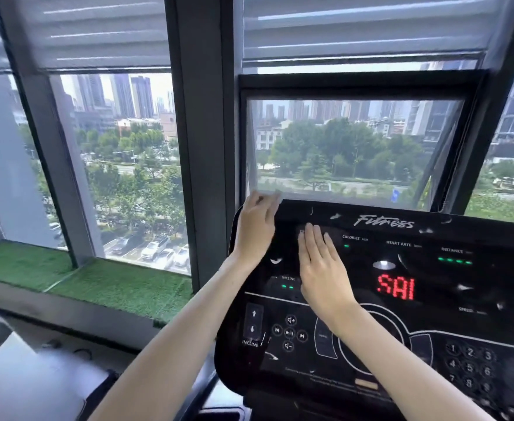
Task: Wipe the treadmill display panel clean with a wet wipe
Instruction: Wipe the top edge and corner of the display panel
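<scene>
My left hand (257, 227) is blurred and I can't make out any wipe. The glossy black treadmill display panel (426, 317) runs off to the right of my hands. Left fingers straight at its top-left corner. My right hand (321, 268) lies flat on it, fingers straight, gripping nothing.

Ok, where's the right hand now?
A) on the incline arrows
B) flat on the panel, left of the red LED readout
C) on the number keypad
B: the right hand lies flat, fingers straight, on the treadmill display panel, left of the red LED readout.
</scene>
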`<state>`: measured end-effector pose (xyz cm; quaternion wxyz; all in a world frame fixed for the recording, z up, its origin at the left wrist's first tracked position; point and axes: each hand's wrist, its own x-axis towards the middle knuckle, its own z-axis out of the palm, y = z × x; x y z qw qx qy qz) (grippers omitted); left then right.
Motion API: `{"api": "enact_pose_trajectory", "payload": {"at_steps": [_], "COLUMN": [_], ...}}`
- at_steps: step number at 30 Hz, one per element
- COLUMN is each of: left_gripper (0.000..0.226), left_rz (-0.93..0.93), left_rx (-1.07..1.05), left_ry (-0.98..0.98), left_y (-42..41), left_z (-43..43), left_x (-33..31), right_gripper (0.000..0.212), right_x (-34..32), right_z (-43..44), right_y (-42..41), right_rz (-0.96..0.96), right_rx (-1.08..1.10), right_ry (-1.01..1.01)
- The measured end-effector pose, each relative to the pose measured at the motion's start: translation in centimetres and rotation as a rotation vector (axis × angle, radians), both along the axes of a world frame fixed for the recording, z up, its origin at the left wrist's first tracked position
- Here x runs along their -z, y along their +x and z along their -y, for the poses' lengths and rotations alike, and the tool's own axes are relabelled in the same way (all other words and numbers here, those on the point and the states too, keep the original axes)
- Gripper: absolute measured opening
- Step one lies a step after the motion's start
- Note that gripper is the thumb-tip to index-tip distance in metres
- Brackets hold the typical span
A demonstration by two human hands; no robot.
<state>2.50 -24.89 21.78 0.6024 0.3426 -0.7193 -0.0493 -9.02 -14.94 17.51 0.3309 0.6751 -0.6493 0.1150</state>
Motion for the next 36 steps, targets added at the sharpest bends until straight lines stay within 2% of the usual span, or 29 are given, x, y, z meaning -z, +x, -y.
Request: {"api": "enact_pose_trajectory", "payload": {"at_steps": [3, 4, 5, 7, 8, 11, 12, 13, 15, 16, 17, 20, 21, 24, 25, 28, 29, 30, 33, 34, 36], "left_gripper": [0.026, 0.024, 0.02, 0.017, 0.017, 0.026, 0.025, 0.021, 0.017, 0.017, 0.016, 0.018, 0.018, 0.02, 0.019, 0.023, 0.023, 0.022, 0.019, 0.019, 0.017], "left_rz": [-0.297, -0.292, -0.208, 0.0, 0.002, -0.372, -0.392, -0.299, 0.004, 0.077, 0.054, -0.274, -0.267, 0.027, 0.034, -0.285, -0.32, -0.265, 0.059, 0.084, -0.07], "left_rx": [-0.129, -0.167, -0.137, 0.006, 0.028, -0.164, -0.213, -0.192, 0.001, 0.062, 0.068, -0.111, -0.133, 0.04, 0.066, -0.082, -0.133, -0.142, 0.057, 0.078, -0.004], "left_ry": [0.115, 0.113, 0.068, -0.082, -0.088, 0.102, 0.122, 0.081, -0.066, -0.103, -0.09, 0.082, 0.097, -0.051, -0.047, 0.109, 0.13, 0.107, -0.045, -0.059, 0.011], "left_y": [0.6, 0.0, -0.8, -1.6, -1.1, -0.1, -0.5, -1.1, -2.0, -1.7, -1.3, -0.8, -1.1, -2.0, -1.4, -0.1, -0.3, -0.8, -1.5, -0.9, 0.0], "left_z": [0.6, 0.1, -0.6, -1.0, -0.7, 0.4, 0.1, -0.6, -1.4, -1.2, -0.8, -0.5, -1.0, -1.4, -1.1, -0.1, -0.3, -0.9, -1.5, -1.2, -0.5], "left_x": [0.3, 0.4, 0.4, 0.9, 0.8, 0.8, 0.9, 1.0, 1.4, 1.2, 0.9, 0.4, 0.3, 0.9, 0.7, 0.3, 0.3, 0.3, 0.9, 0.7, 0.5], "right_gripper": [0.073, 0.073, 0.074, 0.076, 0.075, 0.074, 0.074, 0.074, 0.075, 0.075, 0.074, 0.074, 0.074, 0.075, 0.076, 0.081, 0.081, 0.082, 0.083, 0.082, 0.079], "right_x": [0.1, 0.2, 0.2, 0.3, 0.3, 0.3, 0.4, 0.4, 0.4, 0.3, 0.3, 0.2, 0.2, 0.0, -0.1, -0.2, -0.2, -0.2, -0.5, -0.6, -0.9], "right_z": [0.2, 0.3, 0.3, 0.3, 0.3, 0.4, 0.5, 0.5, 0.5, 0.4, 0.3, 0.3, 0.3, 0.1, 0.1, -0.1, -0.1, -0.2, -0.5, -0.6, -0.9], "right_y": [0.2, 0.2, 0.2, 0.0, 0.0, 0.0, 0.1, 0.1, 0.0, 0.0, 0.0, 0.1, 0.1, -0.1, -0.2, -0.2, -0.2, -0.2, -0.4, -0.5, -0.5], "right_rz": [-0.003, -0.004, -0.005, -0.01, -0.011, 0.003, 0.002, -0.003, -0.027, -0.039, -0.046, -0.039, -0.03, -0.02, -0.021, 0.01, 0.022, 0.025, -0.019, -0.039, -0.074], "right_rx": [0.007, 0.008, 0.006, 0.001, -0.001, 0.0, 0.005, 0.008, 0.009, 0.013, 0.018, 0.032, 0.03, 0.006, -0.001, -0.023, -0.031, -0.037, -0.04, -0.034, -0.014], "right_ry": [-0.009, -0.012, -0.015, -0.026, -0.028, -0.02, -0.019, -0.019, -0.02, -0.017, -0.014, -0.01, -0.007, -0.005, 0.001, 0.005, 0.002, -0.003, -0.019, -0.016, -0.002]}}
